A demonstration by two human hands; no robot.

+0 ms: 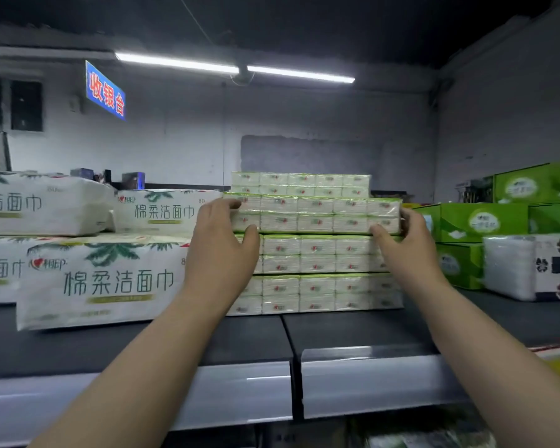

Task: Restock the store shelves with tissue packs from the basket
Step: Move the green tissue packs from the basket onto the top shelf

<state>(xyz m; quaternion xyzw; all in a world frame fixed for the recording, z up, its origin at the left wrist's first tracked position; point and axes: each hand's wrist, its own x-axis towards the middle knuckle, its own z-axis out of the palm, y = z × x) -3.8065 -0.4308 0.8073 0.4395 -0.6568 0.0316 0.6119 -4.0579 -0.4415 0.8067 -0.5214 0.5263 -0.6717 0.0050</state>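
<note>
Head view: a person's two bare forearms reached up and forward to the top of a dark store shelf (353, 328).
Tissue pack (316, 215): a clear-wrapped, green-edged bundle lying level on top of the stack, held between both hands.
Left hand (222, 227): gripped the pack's left end, fingers curled over the upper corner and thumb on the lower front edge.
Right hand (401, 236): gripped the pack's right end, thumb on the lower front edge and fingers wrapped behind the end.
Stack (317, 273): two like bundles piled directly beneath the held pack, fronts roughly flush; whether the held pack's weight rested on them could not be told.
Rear bundle (301, 182): another like bundle sat higher and just behind the held pack.
Wrap contents: each bundle showed two rows of five small tissue packets.
Shelf edge (369, 383): a pale metal front strip, split by a seam between two sections; bare dark surface lay between it and the stack.
Left side: large white facial-towel packs (104, 279) stood against the stack's left end, behind the left forearm.
Right side: an open strip of shelf separated the stack from green boxes (485, 221); they were closed, contents unseen.
Far right: a white patterned pack (530, 266) sat in front of the boxes.
Above: open wall, a blue sign (105, 90) and tube lights (233, 67).
</note>
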